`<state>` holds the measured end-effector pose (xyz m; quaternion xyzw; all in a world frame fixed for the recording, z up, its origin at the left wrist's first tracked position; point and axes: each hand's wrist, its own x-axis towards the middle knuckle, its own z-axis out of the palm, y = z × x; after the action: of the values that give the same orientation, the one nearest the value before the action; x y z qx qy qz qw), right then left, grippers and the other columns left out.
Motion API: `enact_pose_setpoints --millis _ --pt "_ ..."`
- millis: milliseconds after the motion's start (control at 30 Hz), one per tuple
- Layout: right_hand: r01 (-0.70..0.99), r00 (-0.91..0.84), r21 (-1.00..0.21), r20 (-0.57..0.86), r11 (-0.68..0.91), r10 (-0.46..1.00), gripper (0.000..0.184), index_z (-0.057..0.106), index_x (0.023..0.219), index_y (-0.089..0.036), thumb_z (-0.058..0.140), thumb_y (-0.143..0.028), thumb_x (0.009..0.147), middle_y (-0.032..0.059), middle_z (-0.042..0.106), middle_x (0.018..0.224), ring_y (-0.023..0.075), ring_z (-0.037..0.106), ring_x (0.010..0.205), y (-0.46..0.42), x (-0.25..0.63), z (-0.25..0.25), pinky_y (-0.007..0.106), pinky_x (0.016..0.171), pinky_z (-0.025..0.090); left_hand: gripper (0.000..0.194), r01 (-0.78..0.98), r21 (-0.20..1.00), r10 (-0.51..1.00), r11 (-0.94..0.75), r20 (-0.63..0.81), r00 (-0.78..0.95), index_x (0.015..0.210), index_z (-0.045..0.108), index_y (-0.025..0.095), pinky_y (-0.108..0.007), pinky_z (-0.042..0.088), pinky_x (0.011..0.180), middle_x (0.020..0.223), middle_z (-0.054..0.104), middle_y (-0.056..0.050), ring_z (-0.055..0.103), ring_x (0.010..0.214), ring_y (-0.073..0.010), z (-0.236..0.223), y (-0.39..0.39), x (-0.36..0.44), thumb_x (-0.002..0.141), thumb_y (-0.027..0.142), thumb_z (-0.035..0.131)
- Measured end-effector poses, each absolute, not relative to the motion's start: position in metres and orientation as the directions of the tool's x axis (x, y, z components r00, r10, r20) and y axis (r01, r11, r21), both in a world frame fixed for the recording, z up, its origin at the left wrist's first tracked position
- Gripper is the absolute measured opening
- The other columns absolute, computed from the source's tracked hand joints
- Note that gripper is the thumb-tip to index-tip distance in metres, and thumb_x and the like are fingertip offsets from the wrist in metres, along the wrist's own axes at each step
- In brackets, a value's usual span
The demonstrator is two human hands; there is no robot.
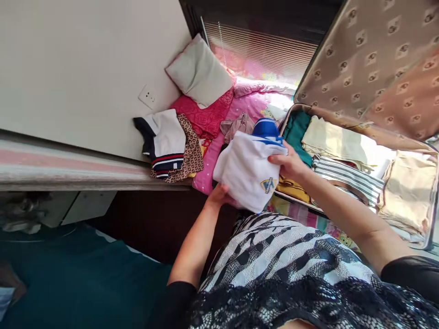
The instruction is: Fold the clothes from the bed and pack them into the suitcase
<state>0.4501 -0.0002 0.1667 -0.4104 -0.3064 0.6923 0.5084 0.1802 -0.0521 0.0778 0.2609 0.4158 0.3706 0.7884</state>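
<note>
A white shirt with a blue collar and a small crest is folded into a bundle between my two hands. My left hand grips its lower left edge, with most of the fingers hidden beneath the cloth. On the upper right side, my right hand holds it near the blue collar, thumb on top. Just right of the shirt lies an open suitcase with folded clothes inside, among them a striped garment, a cream garment and a dark green one.
Left of the shirt, a white garment with navy trim lies over a brown patterned cloth. A pale pillow leans by the white wall above a red cloth. The raised suitcase lid stands at the upper right.
</note>
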Motion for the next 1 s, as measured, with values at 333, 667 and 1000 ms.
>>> enact_pose_setpoints --millis 333,667,1000 --pt "-0.231 0.269 -0.916 -0.383 -0.327 0.884 0.061 0.070 0.110 -0.023 0.090 -0.034 0.053 0.0052 0.079 0.099 0.0260 0.075 0.089 -0.028 0.632 0.070 0.046 0.091 0.066 0.079 0.050 0.751 0.712 0.658 -0.643 0.282 0.149 0.068 0.009 -0.055 0.048 0.128 0.143 0.076 -0.022 0.067 0.145 -0.0391 0.070 -0.043 0.385 0.076 0.023 0.095" --pt "0.924 0.114 -0.374 0.076 -0.078 0.991 0.088 0.038 0.178 -0.025 0.068 -0.047 0.098 0.0201 0.017 0.188 0.0578 0.016 0.168 -0.057 0.630 0.039 0.080 0.125 0.030 0.110 0.737 0.400 0.774 -0.545 -0.098 0.625 0.180 0.033 0.022 -0.072 0.009 0.140 0.190 0.010 -0.019 -0.002 0.176 -0.0475 0.080 -0.060 0.392 0.089 0.044 0.090" --pt "0.969 -0.127 -0.231 -0.147 0.091 0.981 0.066 0.053 0.172 -0.030 0.049 -0.040 0.108 0.0145 0.036 0.183 0.0503 0.028 0.166 -0.036 0.601 -0.014 0.072 0.127 0.031 0.139 0.770 0.313 0.582 -0.556 -0.514 0.629 0.183 0.010 0.007 -0.079 0.001 0.136 0.189 -0.009 -0.024 -0.015 0.173 -0.0510 0.017 -0.028 0.419 0.085 0.066 0.088"
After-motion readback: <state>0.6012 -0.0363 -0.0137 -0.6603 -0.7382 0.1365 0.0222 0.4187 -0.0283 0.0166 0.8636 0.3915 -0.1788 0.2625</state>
